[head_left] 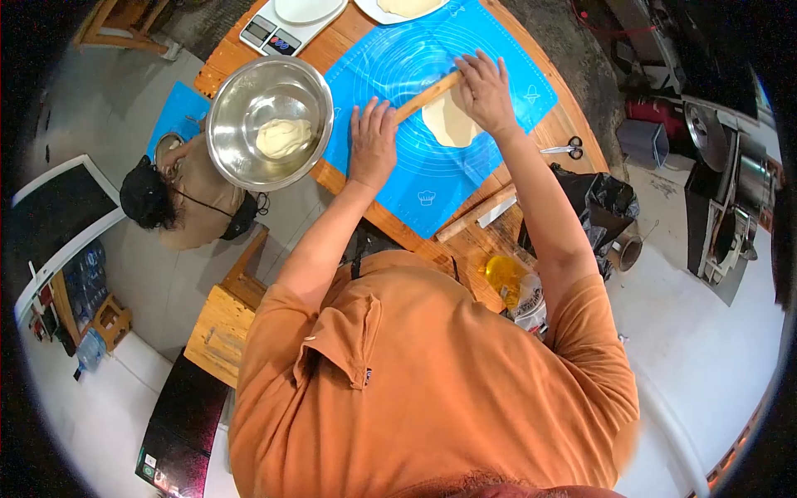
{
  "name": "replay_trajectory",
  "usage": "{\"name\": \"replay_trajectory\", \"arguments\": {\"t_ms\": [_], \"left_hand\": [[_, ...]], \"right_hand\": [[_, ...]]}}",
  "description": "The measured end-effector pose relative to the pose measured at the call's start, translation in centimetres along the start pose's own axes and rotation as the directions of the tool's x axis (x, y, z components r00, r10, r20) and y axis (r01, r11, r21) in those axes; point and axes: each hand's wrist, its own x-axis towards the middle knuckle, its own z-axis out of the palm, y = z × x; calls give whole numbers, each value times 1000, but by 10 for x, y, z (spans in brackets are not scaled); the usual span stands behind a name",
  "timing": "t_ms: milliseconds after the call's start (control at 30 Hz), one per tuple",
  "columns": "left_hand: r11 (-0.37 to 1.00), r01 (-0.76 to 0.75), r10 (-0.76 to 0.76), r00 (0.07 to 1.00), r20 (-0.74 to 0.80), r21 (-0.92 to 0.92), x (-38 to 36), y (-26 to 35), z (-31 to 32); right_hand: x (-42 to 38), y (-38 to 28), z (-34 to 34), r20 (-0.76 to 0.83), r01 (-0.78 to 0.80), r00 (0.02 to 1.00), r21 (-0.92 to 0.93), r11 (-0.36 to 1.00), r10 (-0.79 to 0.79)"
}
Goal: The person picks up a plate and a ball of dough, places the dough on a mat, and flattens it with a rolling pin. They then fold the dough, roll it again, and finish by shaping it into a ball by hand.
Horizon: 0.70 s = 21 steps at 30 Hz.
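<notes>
Dough [449,121] lies as a flat, roughly oval sheet on the blue silicone mat [423,178], near the mat's right side, and a wooden rolling pin [425,97] rests across its upper edge. The left hand [373,141] presses flat on the pin's near end with the fingers stretched open, and the right hand [482,90] lies over the far end and part of the sheet, fingers spread and open too, so neither hand grips anything. Judging by its thin, wide shape, this piece seems well on in the rolling, though its edge is uneven and it may want more passes. One lump of unrolled dough [283,137] sits in the steel bowl [226,143] just left of the mat, so at least one portion is left to flatten. At the top edge a white plate [371,12] holds what looks like an already rolled sheet, partly cut off by the picture. Counted: one mat in use, one pin in the hands and one second wooden stick [476,213] lying at the mat's lower right corner, one bowl, one kitchen scale [271,36], one pair of scissors [564,149] on the round wooden table [567,121], and one yellow bottle [505,275] near the person's body.
</notes>
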Motion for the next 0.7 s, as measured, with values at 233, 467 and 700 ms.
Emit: {"name": "replay_trajectory", "arguments": {"t_ms": [233, 467, 700], "left_hand": [[971, -161, 180, 978, 101, -174, 22, 18, 12], [983, -151, 129, 972, 196, 103, 30, 14, 23], [940, -100, 38, 981, 191, 325, 72, 1, 32]], "right_hand": [[-73, 22, 3, -24, -306, 952, 8, 952, 306], [-65, 13, 22, 36, -392, 916, -140, 909, 401], [-22, 28, 42, 16, -406, 908, -206, 890, 418]]}}
